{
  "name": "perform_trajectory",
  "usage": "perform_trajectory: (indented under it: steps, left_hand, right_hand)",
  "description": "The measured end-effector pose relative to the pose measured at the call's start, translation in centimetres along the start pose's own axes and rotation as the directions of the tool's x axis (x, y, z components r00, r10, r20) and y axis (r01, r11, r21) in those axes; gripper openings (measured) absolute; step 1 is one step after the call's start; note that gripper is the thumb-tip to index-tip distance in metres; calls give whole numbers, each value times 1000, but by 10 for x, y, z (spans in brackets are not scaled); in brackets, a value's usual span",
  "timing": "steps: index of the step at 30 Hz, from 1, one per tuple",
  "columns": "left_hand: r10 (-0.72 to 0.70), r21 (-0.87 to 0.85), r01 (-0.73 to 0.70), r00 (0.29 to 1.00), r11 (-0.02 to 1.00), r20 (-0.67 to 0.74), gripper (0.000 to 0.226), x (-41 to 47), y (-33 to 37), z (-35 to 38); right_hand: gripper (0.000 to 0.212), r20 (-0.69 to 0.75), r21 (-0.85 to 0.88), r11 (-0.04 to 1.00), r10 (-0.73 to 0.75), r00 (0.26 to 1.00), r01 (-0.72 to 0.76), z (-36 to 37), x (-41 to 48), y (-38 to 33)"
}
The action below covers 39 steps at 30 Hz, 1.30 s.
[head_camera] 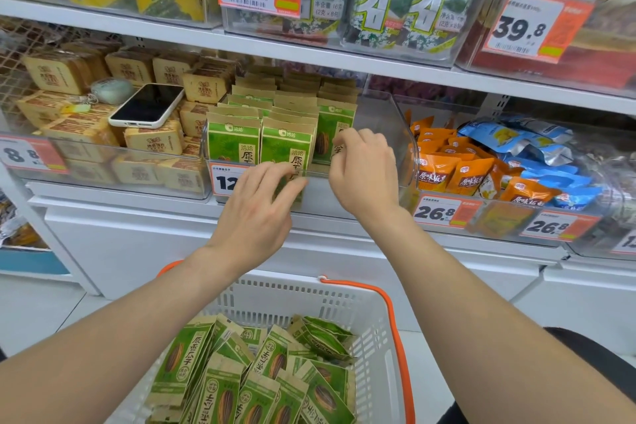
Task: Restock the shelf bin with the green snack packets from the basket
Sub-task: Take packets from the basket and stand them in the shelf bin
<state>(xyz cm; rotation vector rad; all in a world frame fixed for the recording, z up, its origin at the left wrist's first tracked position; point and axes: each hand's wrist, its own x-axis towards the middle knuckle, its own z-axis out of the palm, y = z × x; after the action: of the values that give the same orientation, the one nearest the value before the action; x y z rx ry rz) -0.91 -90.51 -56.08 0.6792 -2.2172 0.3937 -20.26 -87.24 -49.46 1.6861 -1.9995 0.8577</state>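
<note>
a stocker's right hand (364, 169) pinches the edge of a green packet (335, 124) standing in the clear bin (407, 144); the left hand (258, 206) rests loose-fingered on the bin's front. more packets (220, 372) fill the basket (344, 299) below. they look light, crinkly and thin, best gripped by the top seal.
</note>
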Motion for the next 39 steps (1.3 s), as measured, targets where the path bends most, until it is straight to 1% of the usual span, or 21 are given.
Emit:
perform_trajectory:
  steps: [2, 4, 6, 8, 9, 11, 12, 14, 16, 18, 19, 21, 23, 24, 26, 28, 29, 32, 36, 38, 39]
  left_hand:
    - [76, 32, -77, 997, 997, 13, 34, -12, -4, 2]
    - [143, 12, -146, 981, 989, 129, 23, -24, -9, 6]
    - [145, -34, -141, 946, 989, 290, 19, -38, -15, 11]
    - [93, -59, -74, 884, 996, 459, 16, -53, -19, 15]
    - [53, -47, -33, 833, 998, 550, 13, -60, -19, 16]
    - [-9, 14, -2, 664, 1000, 747, 18, -71, -17, 18]
    - [-21, 34, -13, 574, 999, 819, 23, -76, -16, 18]
    - [-10, 28, -35, 440, 999, 898, 28, -85, -10, 19]
    - [3, 6, -29, 318, 1000, 948, 28, -97, -3, 22]
    - [9, 0, -56, 157, 998, 988, 28, -116, 5, 26]
    - [17, -8, -97, 94, 995, 995, 29, -127, 9, 30]
    - [40, -39, -187, 2, 982, 999, 41, -152, 17, 36]
    - [66, -82, -220, -79, 972, 995, 60, -175, 25, 41]
    - [75, -102, -247, -118, 964, 990, 63, -184, 28, 42]
    - [125, -168, -329, -151, 929, 981, 65, -200, 33, 41]
    - [218, -263, -441, -150, 858, 964, 77, -220, 35, 42]
    - [254, -304, -492, -168, 816, 952, 82, -230, 35, 44]
    - [303, -371, -541, -214, 755, 929, 82, -247, 37, 45]
    - [396, -406, -611, -161, 679, 904, 73, -252, 35, 45]
    - [415, -401, -651, -142, 645, 899, 70, -250, 35, 45]
    - [417, -396, -650, -132, 648, 899, 70, -247, 35, 45]
  right_hand:
    - [21, -100, 13, 994, -105, 989, 106, -3, -15, -2]
    - [16, -103, 36, 971, -232, 967, 237, -5, -31, -8]
    - [18, 4, 39, 945, -325, 946, 325, -3, -50, -15]
    - [20, 184, 29, 925, -377, 908, 379, 3, -67, -23]
    - [20, 309, 23, 914, -392, 867, 405, 6, -75, -26]
    - [17, 550, 34, 893, -392, 738, 449, 13, -89, -31]
    - [17, 631, 47, 881, -391, 670, 471, 15, -95, -33]
    - [22, 744, 59, 867, -369, 557, 496, 20, -108, -36]
    - [24, 817, 58, 858, -334, 469, 510, 28, -122, -37]
    - [13, 870, 56, 846, -302, 391, 530, 36, -138, -38]
    - [6, 887, 60, 845, -290, 360, 532, 41, -146, -39]
    - [11, 919, 78, 848, -265, 292, 525, 49, -161, -43]
    - [8, 952, 85, 851, -223, 212, 518, 57, -172, -49]
    - [8, 959, 90, 854, -213, 186, 513, 61, -175, -52]
    - [9, 962, 100, 859, -212, 171, 502, 67, -179, -57]
    - [8, 956, 105, 865, -224, 189, 491, 70, -179, -60]
    - [9, 954, 108, 867, -228, 196, 487, 71, -179, -60]
    - [9, 956, 99, 868, -219, 197, 487, 72, -180, -60]
    - [11, 969, 81, 866, -184, 164, 494, 70, -183, -56]
    - [11, 971, 70, 868, -172, 166, 492, 68, -184, -56]
    - [14, 971, 65, 870, -167, 169, 489, 67, -184, -55]
